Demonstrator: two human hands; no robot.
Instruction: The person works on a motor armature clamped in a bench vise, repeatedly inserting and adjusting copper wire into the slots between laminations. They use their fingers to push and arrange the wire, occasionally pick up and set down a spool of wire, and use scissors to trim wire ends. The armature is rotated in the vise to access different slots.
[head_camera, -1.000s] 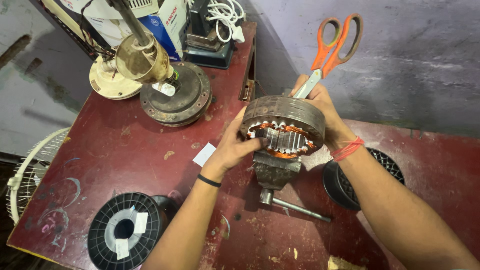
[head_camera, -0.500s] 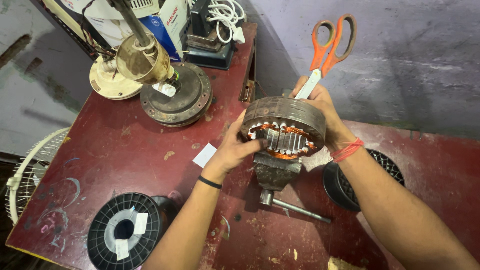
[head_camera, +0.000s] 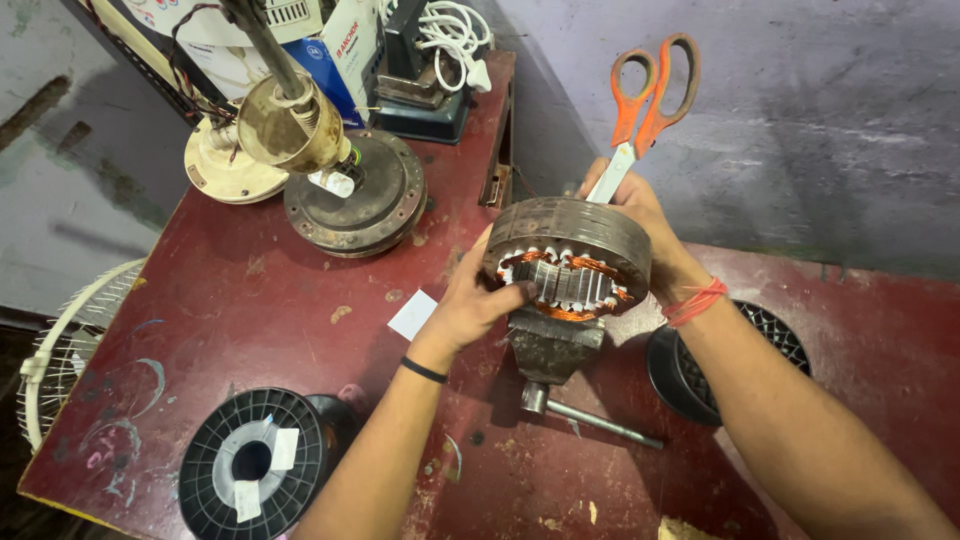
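Sitting on top of a small bench vise (head_camera: 552, 352) near the middle of the red table (head_camera: 200, 330), a round motor core (head_camera: 568, 252) with copper windings around its inner teeth is gripped from both sides. The left hand (head_camera: 470, 300) clasps its near left rim, fingers curled over the edge onto the windings. The right hand (head_camera: 640, 225) wraps the far right side and also holds orange-handled scissors (head_camera: 645, 105), blades tucked down in the fist and handles pointing up. Beside the vise, toward the right edge, lies 1 black spool (head_camera: 765, 335); another black spool (head_camera: 250, 465) sits at the near left corner. A rusty fan motor (head_camera: 365, 200) stands toward the far left, with a white slip of paper (head_camera: 413, 315) between it and the vise.
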